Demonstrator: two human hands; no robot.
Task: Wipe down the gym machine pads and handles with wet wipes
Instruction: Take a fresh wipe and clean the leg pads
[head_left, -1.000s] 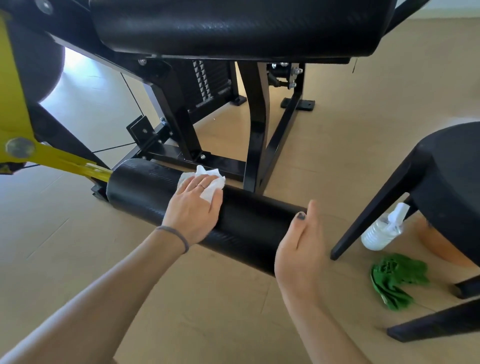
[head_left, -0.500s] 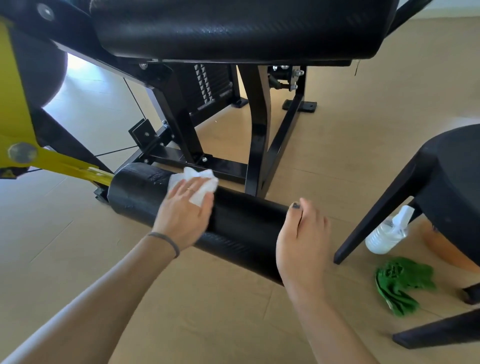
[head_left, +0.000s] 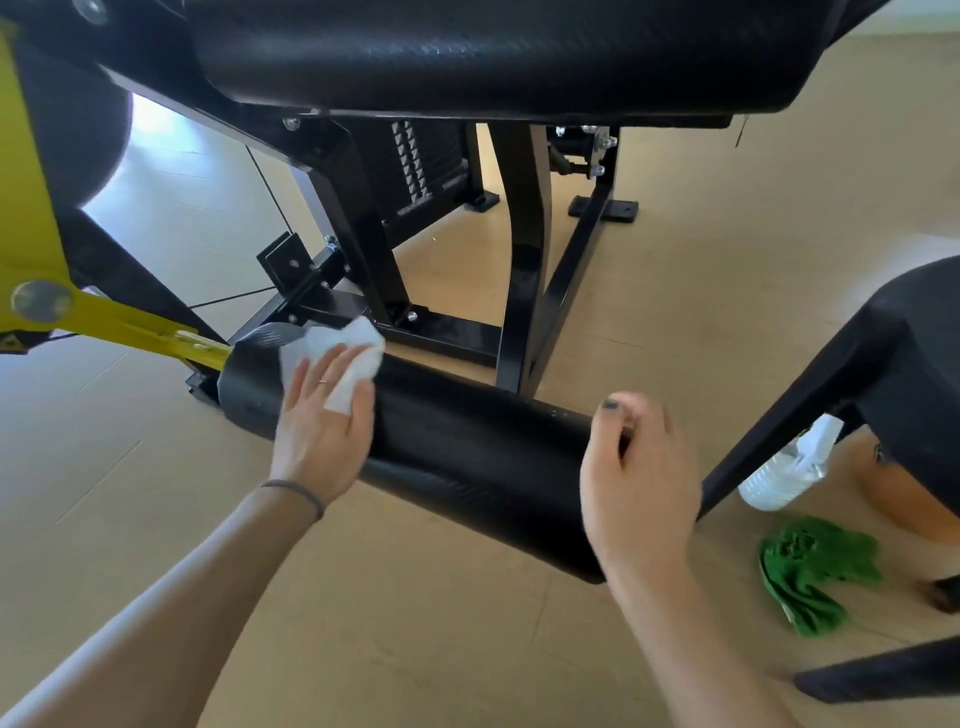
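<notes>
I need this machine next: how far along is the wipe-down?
Nothing looks visibly finished. In hand: the left hand presses a white wipe on the roller pad near its yellow-arm end, while the right hand steadies the other end. Left: the large upper pad; no handles are in view.

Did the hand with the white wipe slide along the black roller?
Yes. The left hand pressing the wipe slid along the roller pad toward the yellow arm.
</notes>
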